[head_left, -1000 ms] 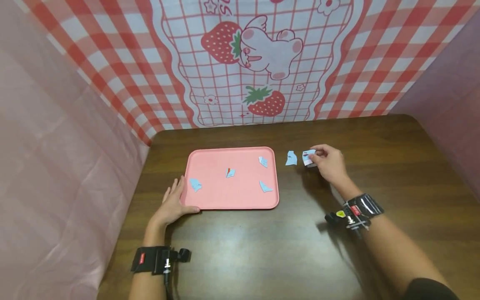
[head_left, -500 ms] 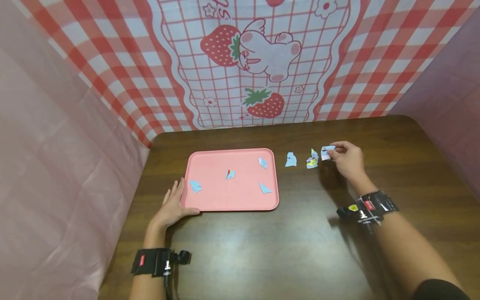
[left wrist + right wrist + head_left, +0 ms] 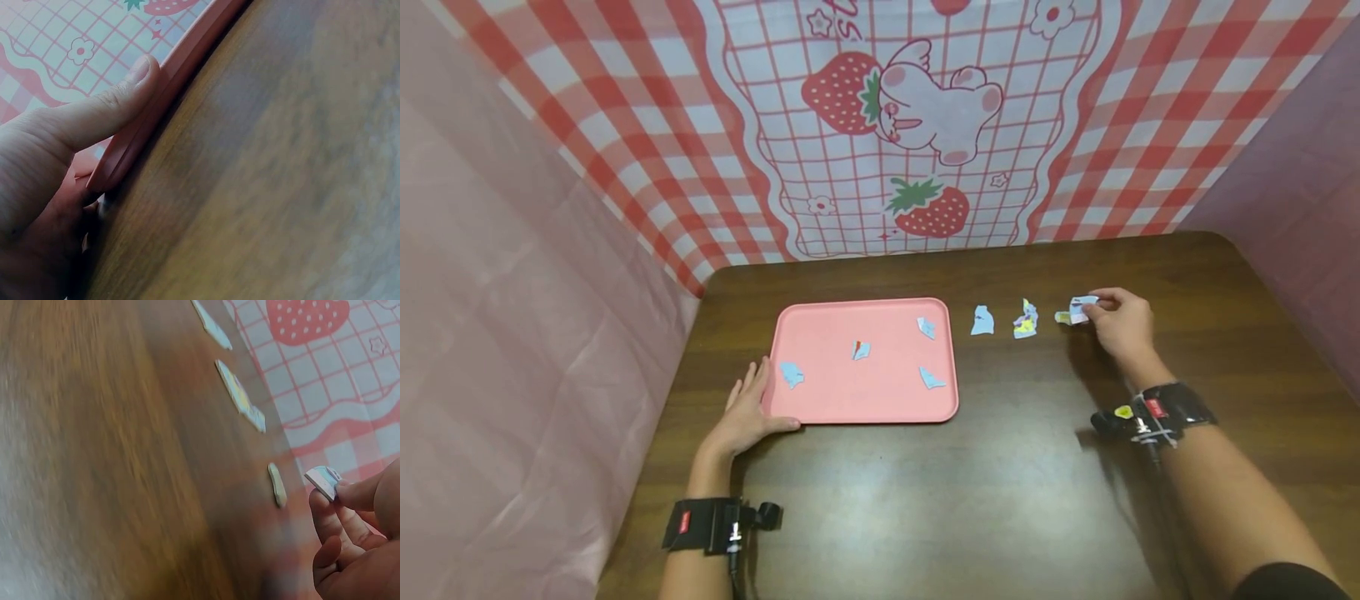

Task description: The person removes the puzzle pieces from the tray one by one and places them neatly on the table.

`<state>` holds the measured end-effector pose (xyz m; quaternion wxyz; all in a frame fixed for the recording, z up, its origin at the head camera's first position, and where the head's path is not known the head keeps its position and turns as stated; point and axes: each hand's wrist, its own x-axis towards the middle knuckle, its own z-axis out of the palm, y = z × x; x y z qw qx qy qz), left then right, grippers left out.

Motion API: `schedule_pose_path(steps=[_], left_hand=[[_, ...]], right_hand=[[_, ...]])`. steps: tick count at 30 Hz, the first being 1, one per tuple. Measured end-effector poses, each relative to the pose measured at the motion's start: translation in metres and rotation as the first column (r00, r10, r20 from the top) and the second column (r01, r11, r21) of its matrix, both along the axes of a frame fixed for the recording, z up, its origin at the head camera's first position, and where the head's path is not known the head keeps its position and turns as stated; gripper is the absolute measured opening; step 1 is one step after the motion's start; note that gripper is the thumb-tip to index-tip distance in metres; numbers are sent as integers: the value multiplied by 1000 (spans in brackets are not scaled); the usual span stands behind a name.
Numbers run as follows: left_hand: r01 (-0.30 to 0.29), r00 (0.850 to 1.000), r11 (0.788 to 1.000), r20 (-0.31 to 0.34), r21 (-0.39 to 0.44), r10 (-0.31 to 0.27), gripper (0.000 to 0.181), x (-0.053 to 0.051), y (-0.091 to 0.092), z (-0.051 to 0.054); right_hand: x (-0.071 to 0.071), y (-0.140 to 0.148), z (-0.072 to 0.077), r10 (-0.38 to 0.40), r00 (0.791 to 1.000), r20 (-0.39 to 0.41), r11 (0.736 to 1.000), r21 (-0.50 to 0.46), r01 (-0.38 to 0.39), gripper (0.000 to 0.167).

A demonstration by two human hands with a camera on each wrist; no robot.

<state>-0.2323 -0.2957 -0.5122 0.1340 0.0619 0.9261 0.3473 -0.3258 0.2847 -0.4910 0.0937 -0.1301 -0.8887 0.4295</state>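
Observation:
Between thumb and fingers, my right hand (image 3: 1126,329) pinches light blue pieces (image 3: 1081,309) at the table's back right; the right wrist view shows a pale piece (image 3: 323,482) at its fingertips. Just left of it lies a small yellow-green piece (image 3: 1062,317). Farther left are a yellow and purple piece (image 3: 1026,320) and a light blue piece (image 3: 982,321). My left hand (image 3: 747,414) rests on the lower left corner of the pink tray (image 3: 865,408), thumb along its near rim, fingers spread at its left side.
Several light blue pieces lie apart in the tray, one with a red mark (image 3: 861,350) near the middle. A red and white checked cloth (image 3: 700,167) hangs behind the wooden table (image 3: 925,500), with pink cloth at both sides.
My right hand has moved right with its pieces. The yellow and purple piece and then the yellow-green one have come into view on the table. My left hand has stayed at the tray.

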Motion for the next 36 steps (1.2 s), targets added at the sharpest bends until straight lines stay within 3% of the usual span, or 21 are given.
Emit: schedule_pose_path(steps=[15, 20, 36], left_hand=[[5, 1000, 1000, -6, 4, -5, 127, 0, 1, 2], [4, 1000, 1000, -5, -4, -4, 127, 0, 0, 0], [2, 1000, 1000, -5, 1, -2, 128, -1, -1, 0]], right_hand=[[-4, 28, -8, -41, 998, 50, 997, 67, 38, 33], [-5, 33, -11, -25, 997, 70, 994, 109, 18, 32], [-7, 33, -13, 53, 998, 28, 968, 242, -59, 31]])
